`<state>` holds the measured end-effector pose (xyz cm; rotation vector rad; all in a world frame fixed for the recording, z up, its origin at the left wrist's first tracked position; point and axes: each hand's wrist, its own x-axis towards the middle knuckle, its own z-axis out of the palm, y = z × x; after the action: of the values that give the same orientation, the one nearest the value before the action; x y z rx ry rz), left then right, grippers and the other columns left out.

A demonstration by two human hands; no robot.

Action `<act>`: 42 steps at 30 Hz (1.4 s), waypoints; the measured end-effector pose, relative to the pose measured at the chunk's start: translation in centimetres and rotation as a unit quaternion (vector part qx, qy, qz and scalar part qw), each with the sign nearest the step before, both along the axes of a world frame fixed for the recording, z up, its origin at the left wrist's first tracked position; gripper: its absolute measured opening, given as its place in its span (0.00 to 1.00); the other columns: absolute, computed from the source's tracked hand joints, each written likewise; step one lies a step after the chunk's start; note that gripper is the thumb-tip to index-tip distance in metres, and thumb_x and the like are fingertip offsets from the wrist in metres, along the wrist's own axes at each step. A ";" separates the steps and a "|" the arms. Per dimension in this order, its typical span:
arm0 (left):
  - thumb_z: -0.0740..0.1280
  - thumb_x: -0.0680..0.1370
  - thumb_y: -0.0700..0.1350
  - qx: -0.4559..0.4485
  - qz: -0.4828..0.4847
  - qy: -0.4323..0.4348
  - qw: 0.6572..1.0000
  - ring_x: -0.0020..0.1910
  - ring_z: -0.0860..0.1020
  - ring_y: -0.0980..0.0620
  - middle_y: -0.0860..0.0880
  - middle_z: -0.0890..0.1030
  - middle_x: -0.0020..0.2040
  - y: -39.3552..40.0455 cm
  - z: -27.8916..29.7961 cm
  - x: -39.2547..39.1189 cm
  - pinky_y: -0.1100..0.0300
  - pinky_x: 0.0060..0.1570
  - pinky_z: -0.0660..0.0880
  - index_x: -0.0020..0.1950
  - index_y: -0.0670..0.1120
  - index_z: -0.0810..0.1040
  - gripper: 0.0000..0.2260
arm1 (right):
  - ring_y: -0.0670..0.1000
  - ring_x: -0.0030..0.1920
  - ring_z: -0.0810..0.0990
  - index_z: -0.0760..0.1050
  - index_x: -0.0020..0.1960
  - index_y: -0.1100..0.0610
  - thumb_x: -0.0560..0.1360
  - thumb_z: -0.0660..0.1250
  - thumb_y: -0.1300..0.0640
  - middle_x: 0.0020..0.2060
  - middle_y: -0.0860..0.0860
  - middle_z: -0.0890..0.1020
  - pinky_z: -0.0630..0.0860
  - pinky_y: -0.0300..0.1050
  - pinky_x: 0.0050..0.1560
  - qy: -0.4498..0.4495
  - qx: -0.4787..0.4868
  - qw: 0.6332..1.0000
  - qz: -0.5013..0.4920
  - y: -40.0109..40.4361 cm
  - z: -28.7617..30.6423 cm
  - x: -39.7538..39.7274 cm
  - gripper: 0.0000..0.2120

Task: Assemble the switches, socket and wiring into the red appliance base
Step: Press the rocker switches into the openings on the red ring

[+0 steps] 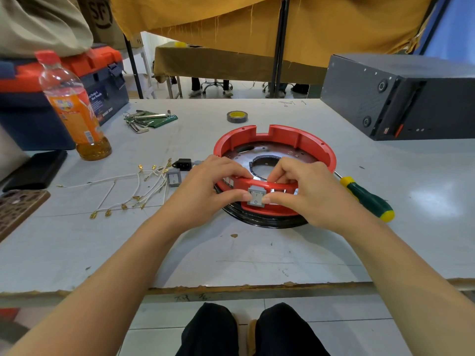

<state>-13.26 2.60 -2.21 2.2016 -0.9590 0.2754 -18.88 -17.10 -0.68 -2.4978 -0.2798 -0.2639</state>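
Observation:
The red appliance base (311, 142), a round ring with a metal plate inside, lies on the table in front of me. A grey rocker switch (256, 198) sits in the near wall of the ring. My left hand (208, 183) and my right hand (305, 188) both grip that wall, fingers curled over the rim and thumbs pressing the switch from either side. A second grey switch (174, 178) and a black socket (183, 164) lie to the left of the base. White wires (136, 187) with brass terminals are spread beside them.
A green-and-yellow screwdriver (365, 197) lies right of the base. A tape roll (237, 116) and hex keys (144, 122) lie behind. An orange drink bottle (73, 109), a toolbox (102, 80), a black wallet (36, 169) stand left; a dark metal case (401, 96) stands right.

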 end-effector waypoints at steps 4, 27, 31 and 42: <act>0.73 0.71 0.49 -0.005 0.001 -0.006 1.000 0.53 0.73 0.57 0.57 0.80 0.49 -0.1 0.1 0.1 0.63 0.54 0.69 0.51 0.51 0.81 0.10 | 0.41 0.43 0.79 0.71 0.44 0.45 0.69 0.73 0.47 0.41 0.40 0.79 0.75 0.35 0.43 -0.002 -0.006 1.000 -0.007 0.1 0.1 0.0 0.11; 0.69 0.76 0.41 -0.056 0.034 -0.012 0.998 0.59 0.71 0.64 0.59 0.78 0.57 0.9 -0.8 -0.7 0.74 0.58 0.65 0.58 0.49 0.80 0.12 | 0.47 0.46 0.79 0.75 0.48 0.49 0.70 0.70 0.48 0.45 0.44 0.81 0.80 0.50 0.46 -0.050 -0.030 0.998 0.007 -0.3 -0.5 0.0 0.10; 0.67 0.75 0.35 -0.117 0.139 -0.049 0.982 0.49 0.75 0.59 0.52 0.79 0.51 2.1 -1.0 -0.6 0.74 0.48 0.68 0.51 0.46 0.81 0.09 | 0.45 0.44 0.80 0.75 0.47 0.48 0.70 0.71 0.47 0.43 0.43 0.81 0.80 0.48 0.44 -0.057 -0.023 0.998 0.009 -0.5 -0.7 0.0 0.09; 0.64 0.75 0.33 0.136 0.254 0.061 0.956 0.65 0.70 0.46 0.47 0.72 0.68 6.0 -1.7 3.6 0.61 0.61 0.63 0.69 0.47 0.72 0.23 | 0.32 0.42 0.74 0.71 0.45 0.40 0.70 0.70 0.46 0.39 0.32 0.73 0.70 0.25 0.37 -0.069 -0.039 0.997 0.012 -0.5 -0.9 0.0 0.08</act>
<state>-9.63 8.61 -3.87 2.6649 -0.3638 0.2484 -18.85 -17.61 -1.54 -2.5563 -0.3819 -0.4244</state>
